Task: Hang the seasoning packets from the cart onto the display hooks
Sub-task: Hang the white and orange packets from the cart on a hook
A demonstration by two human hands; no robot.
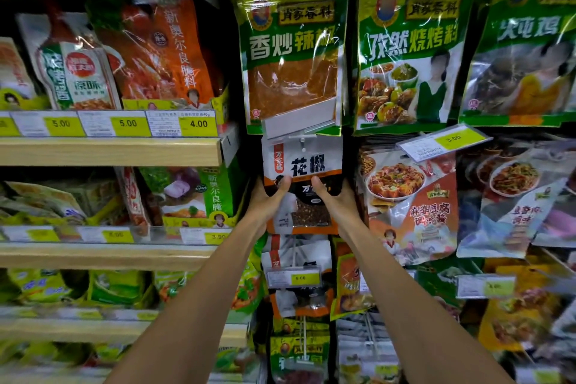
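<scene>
Both hands, left hand (270, 200) and right hand (334, 200), grip pepper packet (307, 162) under blank tag holder (300, 118).

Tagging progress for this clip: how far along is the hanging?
Done: matching packets hang below. In hand: left hand and right hand grip the peppercorn packet, its top at the hook. Left: seat and release; cart out of view, remaining stock unknown.
</scene>
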